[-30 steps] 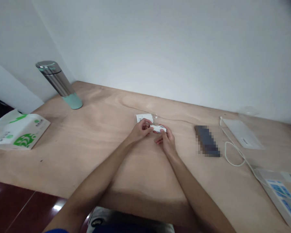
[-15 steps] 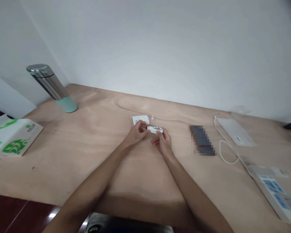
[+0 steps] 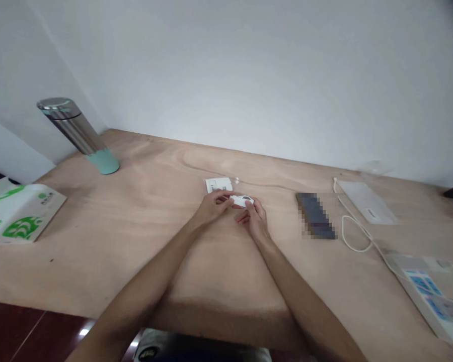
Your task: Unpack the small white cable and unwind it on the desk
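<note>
Center of plywood counter (image 3: 109, 236): left hand (image 3: 213, 207) and right hand (image 3: 255, 218), grip clamped on small white plastic device (image 3: 242, 201); smooth casing could slip from fingers, drop onto white plate (image 3: 218, 185).

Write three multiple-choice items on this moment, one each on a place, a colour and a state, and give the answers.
1. Where does the paper bag with green print lie?
A) Right of the hands
B) Under the tumbler
C) At the desk's left end

2. What colour is the base of the steel tumbler?
A) Red
B) Mint green
C) Black

3. What state is the small white object in?
A) Held between both hands
B) Lying untouched
C) Inside the bag

1: C, the bag sits at the left end of the plywood desk.
2: B, the mint-green band shows below the steel body.
3: A, the left hand and right hand both have fingers on it.
</note>
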`<action>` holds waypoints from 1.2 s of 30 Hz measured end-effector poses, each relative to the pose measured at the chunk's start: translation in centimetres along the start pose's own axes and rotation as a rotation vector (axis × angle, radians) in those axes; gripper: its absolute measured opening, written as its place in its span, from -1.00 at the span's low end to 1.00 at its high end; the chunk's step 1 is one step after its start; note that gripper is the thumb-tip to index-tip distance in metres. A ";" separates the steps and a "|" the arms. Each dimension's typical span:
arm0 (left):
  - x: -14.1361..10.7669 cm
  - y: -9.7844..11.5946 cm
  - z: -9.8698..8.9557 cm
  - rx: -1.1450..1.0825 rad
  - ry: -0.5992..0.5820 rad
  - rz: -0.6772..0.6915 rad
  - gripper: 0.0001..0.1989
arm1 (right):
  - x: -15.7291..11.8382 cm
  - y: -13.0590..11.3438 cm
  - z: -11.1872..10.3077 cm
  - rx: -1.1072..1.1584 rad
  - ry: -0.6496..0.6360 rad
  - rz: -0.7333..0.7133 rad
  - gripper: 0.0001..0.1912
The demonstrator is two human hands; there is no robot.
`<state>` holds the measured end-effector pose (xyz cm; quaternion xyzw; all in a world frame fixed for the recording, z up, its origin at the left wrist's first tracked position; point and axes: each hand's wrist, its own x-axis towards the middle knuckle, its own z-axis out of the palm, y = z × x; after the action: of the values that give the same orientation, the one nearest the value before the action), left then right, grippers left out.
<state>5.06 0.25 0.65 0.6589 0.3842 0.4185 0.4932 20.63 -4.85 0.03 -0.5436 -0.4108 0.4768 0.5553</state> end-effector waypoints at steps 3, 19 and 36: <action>-0.1 0.2 0.0 0.004 -0.010 -0.027 -0.63 | 0.0 0.0 0.0 -0.010 0.007 0.009 -0.47; 0.1 -0.8 -0.6 -0.066 -0.109 -0.037 -0.64 | -0.3 -0.8 0.1 -0.097 0.016 0.050 -0.34; 0.6 -0.8 -1.3 -0.388 -0.121 -0.113 -0.48 | 0.0 -0.4 -0.2 0.042 0.056 -0.043 -0.50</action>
<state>3.94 1.38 0.18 0.5529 0.3021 0.4159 0.6557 20.81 -4.90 0.41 -0.5359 -0.3966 0.4578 0.5882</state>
